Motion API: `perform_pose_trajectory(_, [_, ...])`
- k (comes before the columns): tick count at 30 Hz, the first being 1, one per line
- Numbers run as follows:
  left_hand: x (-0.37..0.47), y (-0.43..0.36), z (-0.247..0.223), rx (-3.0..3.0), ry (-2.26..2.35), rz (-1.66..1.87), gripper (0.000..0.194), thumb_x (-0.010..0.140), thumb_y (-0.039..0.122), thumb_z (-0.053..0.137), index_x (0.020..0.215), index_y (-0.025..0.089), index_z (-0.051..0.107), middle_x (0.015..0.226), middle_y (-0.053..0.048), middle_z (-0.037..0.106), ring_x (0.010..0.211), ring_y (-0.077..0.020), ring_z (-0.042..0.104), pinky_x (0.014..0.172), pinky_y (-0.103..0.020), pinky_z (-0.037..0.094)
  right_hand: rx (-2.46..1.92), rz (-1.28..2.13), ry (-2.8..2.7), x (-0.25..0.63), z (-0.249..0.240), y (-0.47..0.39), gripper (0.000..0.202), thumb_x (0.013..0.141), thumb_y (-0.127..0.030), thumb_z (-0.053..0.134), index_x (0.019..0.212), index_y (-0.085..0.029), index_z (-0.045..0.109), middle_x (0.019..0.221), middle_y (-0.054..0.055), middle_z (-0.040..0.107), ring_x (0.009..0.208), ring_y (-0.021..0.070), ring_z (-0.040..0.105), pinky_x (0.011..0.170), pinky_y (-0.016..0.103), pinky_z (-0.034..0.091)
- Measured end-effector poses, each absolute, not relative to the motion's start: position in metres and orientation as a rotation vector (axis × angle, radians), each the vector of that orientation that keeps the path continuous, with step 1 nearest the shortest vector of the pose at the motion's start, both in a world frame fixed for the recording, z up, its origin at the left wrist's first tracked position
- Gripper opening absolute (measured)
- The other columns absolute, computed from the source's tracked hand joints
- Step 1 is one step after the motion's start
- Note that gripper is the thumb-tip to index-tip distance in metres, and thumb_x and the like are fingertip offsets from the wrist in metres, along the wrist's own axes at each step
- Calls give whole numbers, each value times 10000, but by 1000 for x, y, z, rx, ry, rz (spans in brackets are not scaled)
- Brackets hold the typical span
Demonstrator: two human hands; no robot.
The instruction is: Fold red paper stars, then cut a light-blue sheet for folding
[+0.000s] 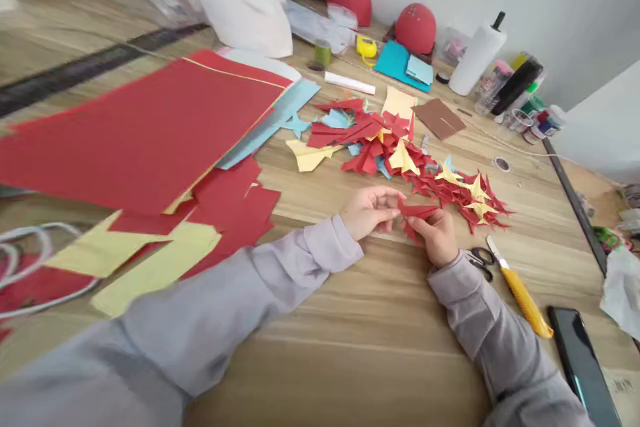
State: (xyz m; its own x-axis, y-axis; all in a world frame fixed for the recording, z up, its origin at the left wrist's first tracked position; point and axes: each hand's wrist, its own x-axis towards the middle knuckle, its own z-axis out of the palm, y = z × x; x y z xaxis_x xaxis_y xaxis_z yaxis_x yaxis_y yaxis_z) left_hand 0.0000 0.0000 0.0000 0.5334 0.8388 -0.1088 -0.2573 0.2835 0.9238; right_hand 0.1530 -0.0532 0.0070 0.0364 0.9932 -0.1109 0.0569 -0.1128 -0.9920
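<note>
While the left hand (374, 212) pinches one end of a folded red paper (419, 211) between thumb and fingers, the right hand (438, 236) grips its other side, thumb laid along the near edge; the piece sits just right of the centre of the frame, above the bare wooden table (350, 347). Both wrists come out of grey sleeves that enter from the lower left and lower right corners. Just beyond the hands, a heap of folded paper pieces (363, 130), mostly red with some pale yellow and light blue, runs from the upper centre toward the right, ending in a cluster of pointed star shapes (479, 208). Near the right wrist lie black-handled scissors (483, 260) and a knife with a yellow handle (527, 302), with a dark phone (585, 360) in the lower right. Large red sheets (145, 127) spread across the left of the frame, partly over light blue paper (280, 121), and pale yellow strips (155, 273) lie below them among smaller red pieces (233, 203). At the upper right, a white roll (477, 59) stands upright beside several small bottles (550, 121).
</note>
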Motion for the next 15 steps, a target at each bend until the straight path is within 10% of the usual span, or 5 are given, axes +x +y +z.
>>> perform_pose_trajectory(15, [1, -4, 2, 1095, 697, 846, 305, 607, 162, 688, 897, 109, 611, 619, 21, 618, 376, -64, 503, 362, -194, 411, -1318, 1095, -1274, 150, 11, -54, 198, 695, -332, 661, 613, -154, 638, 571, 18, 614, 487, 106, 520, 457, 226, 415])
